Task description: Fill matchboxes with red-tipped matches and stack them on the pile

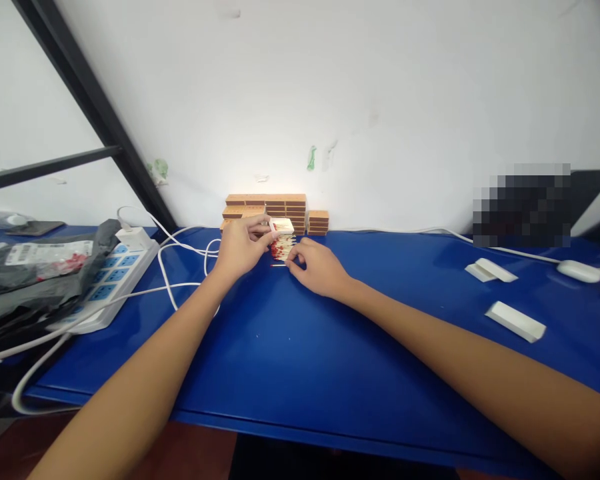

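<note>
Between my hands, a heap of red-tipped matches (281, 250) lies on the blue table. My left hand (245, 245) is closed on a small white matchbox tray (283, 225) with matches in it, held just above the heap. Fingertips of my right hand (317, 267) are pinched together at the heap's right side, beside a single match (278, 265) lying at its front edge. Whether those fingers grip a match is too small to make out. Behind my hands, stacked brown matchboxes (285, 199) stand against the wall, with a smaller matchbox stack (319, 223) to their right.
White cables (167, 267) loop left of my left hand, near a white power strip (111, 280) and dark plastic bags (35, 280). On the right lie white folded pieces (516, 321) and a white cable adapter (579, 271). The blue table (300, 373) ends at its front edge.
</note>
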Tool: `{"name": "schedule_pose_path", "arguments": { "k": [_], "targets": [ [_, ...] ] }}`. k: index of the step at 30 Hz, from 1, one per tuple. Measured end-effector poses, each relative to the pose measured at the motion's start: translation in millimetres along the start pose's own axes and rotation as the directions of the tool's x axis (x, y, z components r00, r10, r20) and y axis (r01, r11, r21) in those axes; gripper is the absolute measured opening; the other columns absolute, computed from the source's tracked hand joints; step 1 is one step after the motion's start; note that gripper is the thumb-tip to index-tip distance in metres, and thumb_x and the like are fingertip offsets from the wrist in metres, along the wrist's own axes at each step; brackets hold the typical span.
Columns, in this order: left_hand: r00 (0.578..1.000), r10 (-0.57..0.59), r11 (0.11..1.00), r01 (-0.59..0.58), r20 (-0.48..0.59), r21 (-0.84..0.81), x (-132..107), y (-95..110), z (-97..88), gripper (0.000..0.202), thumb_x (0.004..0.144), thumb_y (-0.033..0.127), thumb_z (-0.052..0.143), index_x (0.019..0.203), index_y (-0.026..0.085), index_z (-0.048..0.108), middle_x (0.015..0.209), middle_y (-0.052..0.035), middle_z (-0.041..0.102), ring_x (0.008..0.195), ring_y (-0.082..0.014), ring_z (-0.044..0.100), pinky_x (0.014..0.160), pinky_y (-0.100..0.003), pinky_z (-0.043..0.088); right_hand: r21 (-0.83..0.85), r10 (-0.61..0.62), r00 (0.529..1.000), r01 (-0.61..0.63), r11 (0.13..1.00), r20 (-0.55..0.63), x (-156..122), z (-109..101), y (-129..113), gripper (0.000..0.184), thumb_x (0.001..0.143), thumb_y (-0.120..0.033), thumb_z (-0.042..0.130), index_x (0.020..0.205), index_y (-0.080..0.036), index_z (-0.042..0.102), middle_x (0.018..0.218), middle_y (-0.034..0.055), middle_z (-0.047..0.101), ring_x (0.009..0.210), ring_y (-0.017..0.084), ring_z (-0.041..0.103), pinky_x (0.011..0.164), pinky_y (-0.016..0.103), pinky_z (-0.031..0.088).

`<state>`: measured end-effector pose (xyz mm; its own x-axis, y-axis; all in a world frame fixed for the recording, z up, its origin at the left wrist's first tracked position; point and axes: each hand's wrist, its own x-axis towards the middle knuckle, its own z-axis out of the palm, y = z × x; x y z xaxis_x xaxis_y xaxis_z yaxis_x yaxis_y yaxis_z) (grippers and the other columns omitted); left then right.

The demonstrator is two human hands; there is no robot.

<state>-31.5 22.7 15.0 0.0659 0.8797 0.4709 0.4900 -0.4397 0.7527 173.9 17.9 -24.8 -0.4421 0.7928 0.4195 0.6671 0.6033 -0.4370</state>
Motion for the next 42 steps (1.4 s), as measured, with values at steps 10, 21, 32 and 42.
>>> {"name": "schedule_pose_path", "arguments": {
  "k": [10, 21, 32, 42],
  "targets": [
    [1.0, -0.018, 1.0, 0.018, 0.01, -0.003, 1, -1, 1.4, 0.037, 0.087, 0.034, 0.081, 0.119, 0.016, 0.077, 0.106, -0.0095, 0.084, 0.078, -0.0234, 0.079, 0.071, -0.033, 0.063, -0.074, 0.018, 0.999, -0.015, 0.997, 0.047, -2, 3, -5, 0.006, 0.1, -0.021, 0.065, 0.098, -0.018, 0.07, 0.101, 0.0062, 0.066, 0.084, 0.018, 0.061, 0.075, 0.03, 0.042],
    [1.0, -0.003, 1.0, 0.003, 0.01, -0.002, -1, 0, 0.1, 0.036, 0.087, 0.033, 0.081, 0.119, 0.017, 0.076, 0.105, -0.0092, 0.084, 0.079, -0.0235, 0.079, 0.074, -0.035, 0.064, -0.098, 0.049, 0.998, -0.045, 0.994, 0.036, -3, 3, -5, 0.006, 0.099, -0.019, 0.062, 0.099, -0.019, 0.068, 0.102, 0.0071, 0.067, 0.086, 0.019, 0.063, 0.075, 0.031, 0.043],
    [1.0, -0.015, 1.0, 0.015, 0.019, -0.008, 0, 0, 0.5, 0.033, 0.086, 0.034, 0.082, 0.116, 0.018, 0.078, 0.103, -0.0088, 0.084, 0.07, -0.0226, 0.078, 0.071, -0.036, 0.064, -0.149, 0.021, 0.991, -0.001, 0.989, 0.13, -1, -1, -4, 0.014, 0.105, -0.02, 0.057, 0.097, -0.017, 0.068, 0.103, 0.009, 0.069, 0.085, 0.02, 0.063, 0.076, 0.031, 0.043],
    [1.0, -0.003, 1.0, 0.002, 0.027, 0.011, 0, -1, -0.2, 0.032, 0.087, 0.032, 0.081, 0.116, 0.018, 0.077, 0.103, -0.0083, 0.084, 0.08, -0.0239, 0.08, 0.074, -0.034, 0.065, -0.052, -0.087, 0.965, 0.103, 0.993, 0.247, 9, -26, -3, 0.01, 0.104, -0.016, 0.057, 0.1, -0.018, 0.066, 0.106, 0.01, 0.069, 0.091, 0.02, 0.063, 0.082, 0.031, 0.045]
  ]
}}
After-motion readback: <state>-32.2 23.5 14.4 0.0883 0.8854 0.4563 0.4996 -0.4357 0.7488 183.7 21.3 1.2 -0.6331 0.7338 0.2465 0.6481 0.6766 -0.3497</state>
